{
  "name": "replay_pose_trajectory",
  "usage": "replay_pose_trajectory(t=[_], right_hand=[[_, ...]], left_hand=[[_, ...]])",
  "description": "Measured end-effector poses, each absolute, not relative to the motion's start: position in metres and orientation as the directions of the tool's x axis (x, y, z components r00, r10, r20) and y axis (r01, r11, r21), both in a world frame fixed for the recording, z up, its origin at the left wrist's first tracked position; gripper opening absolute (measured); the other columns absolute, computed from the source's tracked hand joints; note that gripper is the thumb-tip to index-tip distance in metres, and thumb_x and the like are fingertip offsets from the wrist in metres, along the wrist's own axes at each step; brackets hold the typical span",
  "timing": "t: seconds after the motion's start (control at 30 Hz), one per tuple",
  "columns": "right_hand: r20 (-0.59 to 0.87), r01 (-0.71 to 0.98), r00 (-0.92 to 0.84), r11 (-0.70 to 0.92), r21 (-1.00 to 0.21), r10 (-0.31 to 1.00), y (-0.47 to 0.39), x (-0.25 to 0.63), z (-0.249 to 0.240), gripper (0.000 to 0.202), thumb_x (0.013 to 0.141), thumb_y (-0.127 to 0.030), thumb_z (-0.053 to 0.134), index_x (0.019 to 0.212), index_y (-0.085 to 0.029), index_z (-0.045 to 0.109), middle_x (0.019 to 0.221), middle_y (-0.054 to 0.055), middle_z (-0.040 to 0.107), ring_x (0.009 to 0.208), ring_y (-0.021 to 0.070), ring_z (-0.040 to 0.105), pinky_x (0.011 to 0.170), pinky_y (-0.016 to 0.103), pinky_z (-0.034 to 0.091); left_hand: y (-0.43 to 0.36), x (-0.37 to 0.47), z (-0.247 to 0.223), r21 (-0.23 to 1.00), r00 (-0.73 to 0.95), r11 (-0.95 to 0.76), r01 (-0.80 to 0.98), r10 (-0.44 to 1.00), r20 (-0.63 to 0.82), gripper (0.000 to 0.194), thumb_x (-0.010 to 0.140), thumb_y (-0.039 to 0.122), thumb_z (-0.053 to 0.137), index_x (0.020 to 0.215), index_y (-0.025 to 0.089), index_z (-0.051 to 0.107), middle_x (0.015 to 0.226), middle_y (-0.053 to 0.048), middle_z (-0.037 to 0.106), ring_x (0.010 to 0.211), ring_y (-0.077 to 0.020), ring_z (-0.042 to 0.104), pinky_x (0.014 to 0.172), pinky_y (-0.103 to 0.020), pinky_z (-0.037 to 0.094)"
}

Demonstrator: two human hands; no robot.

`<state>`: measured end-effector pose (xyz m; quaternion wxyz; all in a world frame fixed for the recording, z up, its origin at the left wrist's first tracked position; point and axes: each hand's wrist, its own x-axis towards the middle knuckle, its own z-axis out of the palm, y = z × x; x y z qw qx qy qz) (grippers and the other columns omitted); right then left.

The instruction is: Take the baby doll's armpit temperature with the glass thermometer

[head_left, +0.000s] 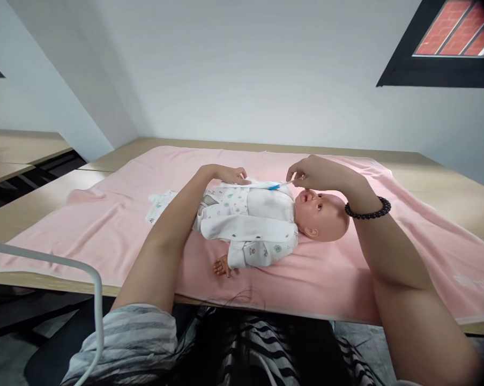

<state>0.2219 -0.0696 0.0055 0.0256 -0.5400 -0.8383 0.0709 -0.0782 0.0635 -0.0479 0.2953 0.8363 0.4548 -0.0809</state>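
Note:
A baby doll (322,214) lies on its back on a pink blanket (145,214), head to the right. Its white printed jacket (242,228) is spread apart at the front, and a plain white layer shows on the chest. My left hand (229,175) is closed on the far edge of that jacket, near the doll's waist. Above the doll's chin, my right hand (316,172) pinches a slim white stick with a blue end (274,187), shaped like a thermometer. The blue end points left, over the far side of the chest; whether it touches cannot be made out.
The blanket covers most of a wooden table (406,161) that stands against a white wall (242,75). A white curved bar (97,300) rises at the near left. Another table (20,142) stands at the far left. A barred window (459,32) is at upper right.

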Motion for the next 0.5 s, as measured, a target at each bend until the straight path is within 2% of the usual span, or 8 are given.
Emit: replay_pose_trajectory(t=[0.07, 0.13, 0.2, 0.33, 0.4, 0.5], right_hand=[[-0.040, 0.901, -0.415, 0.405, -0.154, 0.909, -0.070, 0.223, 0.005, 0.031, 0.087, -0.014, 0.054, 0.108, -0.026, 0.074, 0.084, -0.001, 0.070, 0.069, 0.0142, 0.059, 0.058, 0.026, 0.038], [-0.040, 0.901, -0.414, 0.403, -0.160, 0.910, -0.069, 0.223, 0.004, 0.031, 0.088, -0.014, 0.055, 0.109, -0.026, 0.074, 0.088, -0.001, 0.072, 0.071, 0.0144, 0.061, 0.059, 0.026, 0.040], [-0.032, 0.899, -0.418, 0.409, -0.157, 0.908, -0.067, 0.223, 0.002, 0.031, 0.088, -0.014, 0.056, 0.110, -0.025, 0.075, 0.095, 0.000, 0.074, 0.074, 0.0150, 0.064, 0.061, 0.027, 0.042], [-0.041, 0.886, -0.448, 0.437, -0.154, 0.893, -0.063, 0.224, -0.003, 0.032, 0.090, -0.014, 0.056, 0.112, -0.025, 0.076, 0.104, 0.002, 0.074, 0.076, 0.0161, 0.066, 0.067, 0.029, 0.046], [-0.074, 0.882, -0.460, 0.445, -0.158, 0.885, -0.062, 0.224, -0.005, 0.031, 0.092, -0.016, 0.055, 0.116, -0.023, 0.074, 0.108, 0.003, 0.074, 0.074, 0.0172, 0.066, 0.068, 0.031, 0.047], [-0.111, 0.870, -0.486, 0.469, -0.148, 0.867, -0.062, 0.223, -0.007, 0.031, 0.095, -0.019, 0.053, 0.120, -0.021, 0.072, 0.118, 0.007, 0.072, 0.080, 0.0203, 0.067, 0.069, 0.032, 0.048]], left_hand=[[0.064, -0.079, -0.049, 0.436, 0.592, -0.418, 0.797, 0.687, -0.421, 0.093, 0.078, 0.069, 0.069, 0.153, 0.027, 0.034, 0.145, -0.014, 0.060, 0.119, -0.0267, 0.060, 0.091, -0.032, 0.048], [0.064, -0.078, -0.049, 0.457, 0.620, -0.434, 0.777, 0.654, -0.433, 0.099, 0.075, 0.070, 0.072, 0.154, 0.031, 0.027, 0.138, -0.013, 0.063, 0.116, -0.0265, 0.060, 0.091, -0.033, 0.048], [0.062, -0.077, -0.047, 0.465, 0.651, -0.464, 0.754, 0.621, -0.435, 0.090, 0.075, 0.071, 0.073, 0.148, 0.034, 0.036, 0.130, -0.010, 0.064, 0.109, -0.0264, 0.061, 0.089, -0.034, 0.048], [0.061, -0.077, -0.043, 0.511, 0.711, -0.499, 0.700, 0.550, -0.438, 0.050, 0.082, 0.071, 0.065, 0.116, 0.034, 0.061, 0.112, -0.005, 0.065, 0.096, -0.0252, 0.060, 0.081, -0.035, 0.047], [0.062, -0.077, -0.044, 0.539, 0.735, -0.509, 0.672, 0.552, -0.395, 0.042, 0.085, 0.068, 0.062, 0.099, 0.029, 0.062, 0.099, -0.005, 0.063, 0.086, -0.0230, 0.058, 0.074, -0.034, 0.045], [0.067, -0.077, -0.050, 0.557, 0.772, -0.556, 0.617, 0.565, -0.292, 0.042, 0.087, 0.064, 0.060, 0.079, 0.023, 0.053, 0.082, -0.004, 0.054, 0.070, -0.0180, 0.048, 0.064, -0.031, 0.039]])
